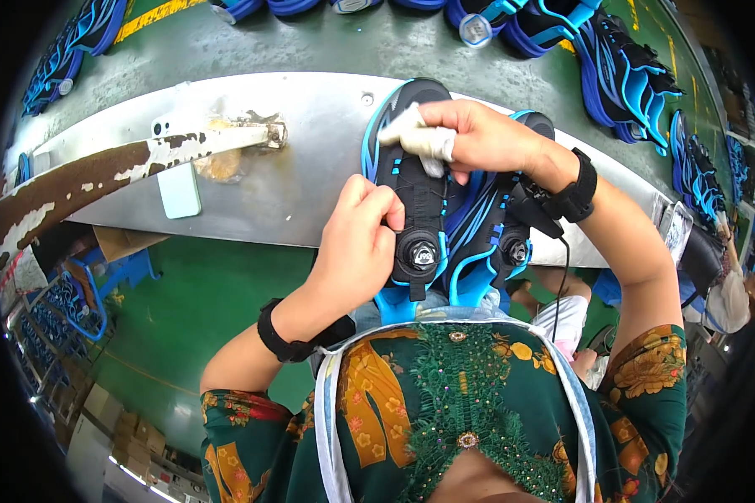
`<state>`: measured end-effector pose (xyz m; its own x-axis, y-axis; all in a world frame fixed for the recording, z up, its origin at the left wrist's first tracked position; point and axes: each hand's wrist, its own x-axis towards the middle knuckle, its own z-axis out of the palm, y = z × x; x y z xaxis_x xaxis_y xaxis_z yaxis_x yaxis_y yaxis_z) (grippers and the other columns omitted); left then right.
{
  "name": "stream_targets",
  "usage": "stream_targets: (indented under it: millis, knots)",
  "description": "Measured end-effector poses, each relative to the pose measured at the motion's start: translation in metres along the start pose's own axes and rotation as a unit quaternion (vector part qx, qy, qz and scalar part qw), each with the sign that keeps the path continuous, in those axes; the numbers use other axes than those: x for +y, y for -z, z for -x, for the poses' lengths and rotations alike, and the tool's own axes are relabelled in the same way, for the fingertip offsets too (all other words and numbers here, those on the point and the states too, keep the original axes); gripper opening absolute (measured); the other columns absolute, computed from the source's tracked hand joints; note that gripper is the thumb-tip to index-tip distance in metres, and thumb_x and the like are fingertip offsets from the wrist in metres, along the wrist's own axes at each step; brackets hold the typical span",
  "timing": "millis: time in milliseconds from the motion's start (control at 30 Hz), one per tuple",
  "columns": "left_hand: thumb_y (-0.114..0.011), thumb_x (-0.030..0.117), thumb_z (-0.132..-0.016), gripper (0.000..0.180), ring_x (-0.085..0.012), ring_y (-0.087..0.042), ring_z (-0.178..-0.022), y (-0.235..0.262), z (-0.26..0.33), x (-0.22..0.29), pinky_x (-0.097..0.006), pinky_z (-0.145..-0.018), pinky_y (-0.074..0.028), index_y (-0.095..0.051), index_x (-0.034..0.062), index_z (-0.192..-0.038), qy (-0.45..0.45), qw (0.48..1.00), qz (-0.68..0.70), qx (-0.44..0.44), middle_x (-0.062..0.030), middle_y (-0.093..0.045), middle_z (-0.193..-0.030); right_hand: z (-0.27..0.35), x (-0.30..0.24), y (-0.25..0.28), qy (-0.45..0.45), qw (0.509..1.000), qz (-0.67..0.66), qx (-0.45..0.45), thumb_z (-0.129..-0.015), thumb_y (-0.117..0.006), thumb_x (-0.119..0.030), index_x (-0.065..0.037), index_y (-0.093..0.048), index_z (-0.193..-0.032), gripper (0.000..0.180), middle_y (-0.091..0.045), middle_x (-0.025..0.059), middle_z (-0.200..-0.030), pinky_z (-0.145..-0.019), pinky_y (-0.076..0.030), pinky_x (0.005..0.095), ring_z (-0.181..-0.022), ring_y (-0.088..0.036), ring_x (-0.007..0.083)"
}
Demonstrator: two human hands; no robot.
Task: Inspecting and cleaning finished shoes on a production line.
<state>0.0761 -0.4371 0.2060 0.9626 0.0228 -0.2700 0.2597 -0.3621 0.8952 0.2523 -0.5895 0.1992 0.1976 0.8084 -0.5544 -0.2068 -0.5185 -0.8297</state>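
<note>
A black and blue shoe [417,180] with a round dial closure lies on the grey metal workbench [310,126], heel toward me. A second matching shoe [499,222] lies right beside it. My left hand [356,243] grips the near shoe at its side, next to the dial. My right hand [470,134] presses a white cloth [415,138] onto the upper of that shoe near the toe. Both wrists carry black bands.
A pale green phone [179,189] lies on the bench to the left, below a rusty metal bar [126,163]. Several more blue and black shoes [620,67] sit along the far conveyor and at the right. Green floor lies below the bench.
</note>
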Motion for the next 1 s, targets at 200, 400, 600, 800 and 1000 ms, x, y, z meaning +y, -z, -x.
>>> stream_targets:
  millis: [200, 400, 600, 800, 1000]
  knots:
    - [-0.048, 0.004, -0.088, 0.012, -0.0164, -0.061, -0.074, 0.009, 0.014, -0.023, -0.029, -0.062, -0.051, -0.058, -0.0002, -0.092, 0.175, 0.880, 0.429, 0.107, -0.0095, -0.060, -0.088, 0.006, 0.006, 0.004, 0.052, 0.998, 0.007, 0.019, -0.098, -0.059, -0.025, -0.009, -0.065, -0.121, 0.028, -0.061, 0.0021, -0.086, -0.061, -0.050, 0.0255, -0.061, -0.058, 0.0091]
    - [-0.047, 0.034, -0.101, 0.041, -0.0150, -0.064, -0.062, 0.022, 0.062, 0.009, -0.023, -0.045, -0.046, -0.059, -0.0051, -0.105, 0.281, 0.850, 0.398, -0.198, -0.0164, -0.067, -0.084, 0.043, -0.008, -0.009, 0.160, 0.961, 0.219, 0.054, -0.090, -0.067, -0.020, -0.006, -0.065, -0.118, 0.031, -0.067, 0.0110, -0.096, -0.080, -0.051, 0.0342, -0.089, -0.064, 0.0226]
    - [-0.052, 0.031, -0.101, 0.032, -0.0115, -0.060, -0.057, -0.010, 0.059, 0.003, -0.021, -0.042, -0.041, -0.058, -0.0001, -0.102, 0.285, 0.829, 0.452, -0.165, -0.0156, -0.067, -0.079, 0.077, -0.013, -0.073, 0.206, 0.938, 0.270, 0.064, -0.083, -0.068, -0.006, -0.005, -0.062, -0.119, 0.037, -0.062, 0.0168, -0.086, -0.077, -0.051, 0.0425, -0.088, -0.063, 0.0356]
    - [-0.048, 0.028, -0.103, 0.031, -0.0167, -0.069, -0.075, -0.024, 0.062, -0.008, -0.021, -0.040, -0.043, -0.057, -0.0010, -0.106, 0.200, 0.883, 0.405, -0.127, -0.0160, -0.068, -0.095, 0.081, 0.015, -0.115, 0.226, 0.851, 0.397, 0.258, -0.083, -0.066, -0.007, -0.002, -0.059, -0.109, 0.028, -0.060, 0.0167, -0.082, -0.063, -0.052, 0.0406, -0.072, -0.062, 0.0368]
    - [-0.045, 0.029, -0.104, 0.037, -0.0248, -0.070, -0.097, -0.027, 0.064, -0.010, -0.021, -0.042, -0.049, -0.055, -0.0031, -0.119, 0.184, 0.842, 0.493, -0.123, -0.0123, -0.064, -0.110, 0.083, 0.012, -0.116, 0.248, 0.854, 0.370, 0.270, -0.084, -0.070, -0.018, -0.004, -0.060, -0.107, 0.029, -0.060, 0.0140, -0.084, -0.064, -0.051, 0.0405, -0.073, -0.062, 0.0351]
